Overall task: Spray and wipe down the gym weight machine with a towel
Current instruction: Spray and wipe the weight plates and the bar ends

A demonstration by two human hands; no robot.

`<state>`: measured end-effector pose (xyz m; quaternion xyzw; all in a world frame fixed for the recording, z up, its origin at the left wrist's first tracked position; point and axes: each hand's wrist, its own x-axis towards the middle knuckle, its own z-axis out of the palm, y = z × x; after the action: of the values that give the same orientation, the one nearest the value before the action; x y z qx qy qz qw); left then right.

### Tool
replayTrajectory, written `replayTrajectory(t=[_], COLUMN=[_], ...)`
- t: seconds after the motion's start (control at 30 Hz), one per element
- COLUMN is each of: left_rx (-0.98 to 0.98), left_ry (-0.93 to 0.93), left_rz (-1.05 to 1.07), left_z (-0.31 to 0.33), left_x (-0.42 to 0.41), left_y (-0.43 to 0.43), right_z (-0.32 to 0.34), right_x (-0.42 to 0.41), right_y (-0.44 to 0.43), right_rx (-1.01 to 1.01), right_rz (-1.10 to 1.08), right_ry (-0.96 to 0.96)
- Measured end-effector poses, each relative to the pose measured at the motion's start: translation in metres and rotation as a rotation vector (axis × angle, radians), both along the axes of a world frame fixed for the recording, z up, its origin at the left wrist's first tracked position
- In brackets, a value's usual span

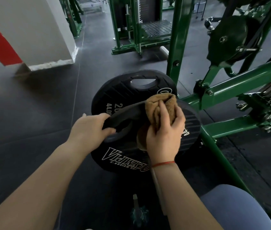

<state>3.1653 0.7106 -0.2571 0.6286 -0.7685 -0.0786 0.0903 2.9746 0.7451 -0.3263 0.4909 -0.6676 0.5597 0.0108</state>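
Note:
A black weight plate (119, 156) with white lettering is tipped up over a second black plate (123, 90) that lies flat on the floor beside the green weight machine (231, 87). My left hand (90, 127) grips the raised plate by its handle slot. My right hand (164, 131) holds a bunched brown towel (161, 103) and presses it against the plate's upper edge. A spray bottle (138, 211) with a green pattern stands on the floor below my arms, partly in shadow.
The machine's green frame bars (227, 165) run along the right, with a black pulley disc (227, 39) above. A white and red pillar (31, 30) stands at the far left. More green machines (131, 30) stand behind. My knee (236, 208) is at the lower right. Dark rubber floor lies to the left.

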Motion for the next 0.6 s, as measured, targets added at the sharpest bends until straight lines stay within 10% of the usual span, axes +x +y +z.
replayTrajectory(t=[0.13, 0.3, 0.6], left_rx=[0.056, 0.298, 0.015], left_ry=[0.449, 0.168, 0.153], left_rz=[0.004, 0.063, -0.027], left_z=[0.008, -0.015, -0.025], left_x=[0.006, 0.032, 0.021], left_y=[0.001, 0.012, 0.01], right_z=[-0.006, -0.009, -0.029], right_x=[-0.019, -0.023, 0.068], right_y=[-0.007, -0.016, 0.012], right_rx=[-0.006, -0.003, 0.208], right_rz=[-0.114, -0.243, -0.056], right_ry=[-0.161, -0.542, -0.61])
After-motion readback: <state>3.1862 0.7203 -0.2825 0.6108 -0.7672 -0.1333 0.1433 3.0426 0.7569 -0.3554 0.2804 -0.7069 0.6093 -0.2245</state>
